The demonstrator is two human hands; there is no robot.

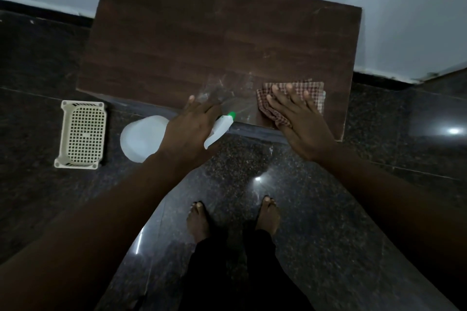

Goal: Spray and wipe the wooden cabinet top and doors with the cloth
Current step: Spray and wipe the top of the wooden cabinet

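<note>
While left hand [192, 129] grips sprayer [218, 129], right hand [298, 118] flattens cloth [313, 89]

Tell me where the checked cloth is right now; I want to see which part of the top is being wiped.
The checked cloth lies flat under the right hand at the near right part of the cabinet top, right of the spray bottle.

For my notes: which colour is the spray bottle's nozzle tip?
Green, on the white spray bottle in the left hand; head view.

Dim, grainy view; glare spots on the floor [328, 209]
</note>
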